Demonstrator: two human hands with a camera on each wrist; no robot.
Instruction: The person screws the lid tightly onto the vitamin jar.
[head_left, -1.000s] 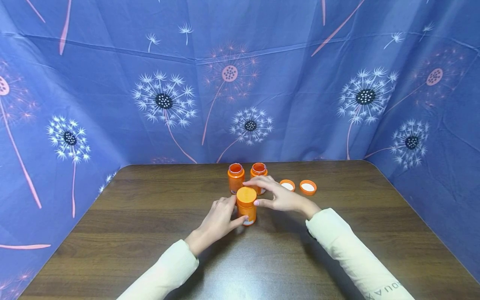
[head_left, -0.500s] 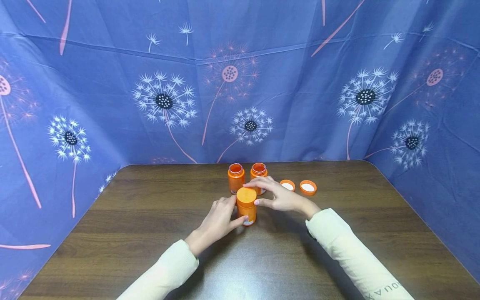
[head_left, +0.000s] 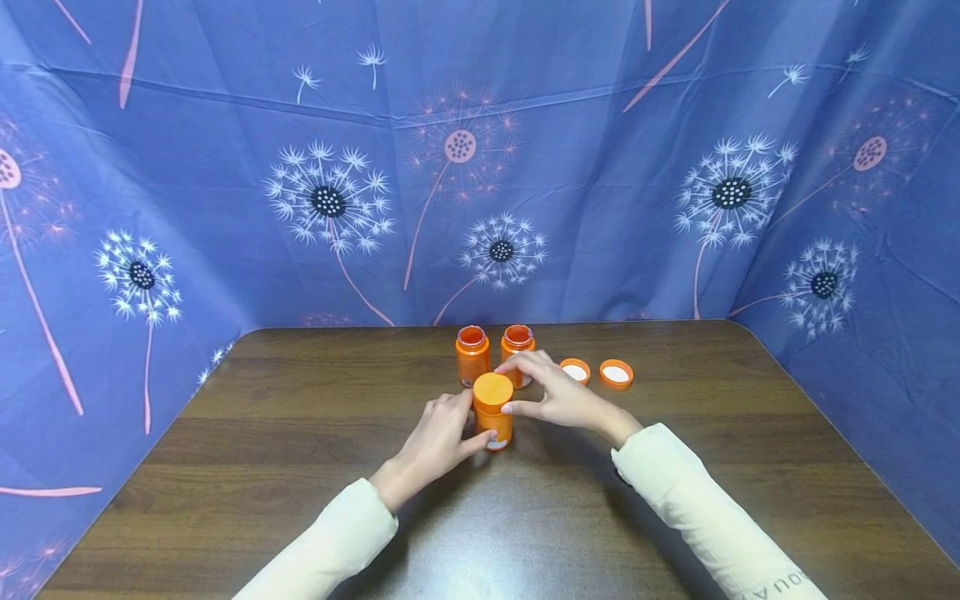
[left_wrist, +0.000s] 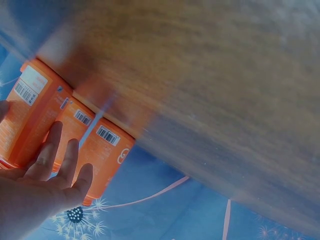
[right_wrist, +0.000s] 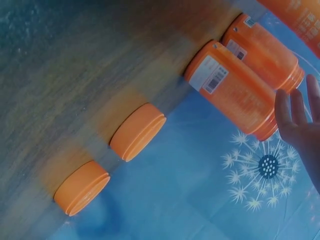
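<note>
Orange plastic suggests the capped bottle [head_left: 497,423], upright at the centre of the head frame, is light, stiff and somewhat slippery. The left hand [head_left: 437,432] grasps its body, the right hand [head_left: 551,394] its lid [head_left: 492,389]: sensible holds, sides below and rim above. Open bottles [head_left: 472,364] crowd it just behind, near the far edge of the surface [head_left: 480,517]; its lower middle and left seem to offer more room.

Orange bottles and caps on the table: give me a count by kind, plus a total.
Capped bottle: 1
Open bottles: 2
Loose caps: 2
Total: 5, counting the capped bottle as one
</note>
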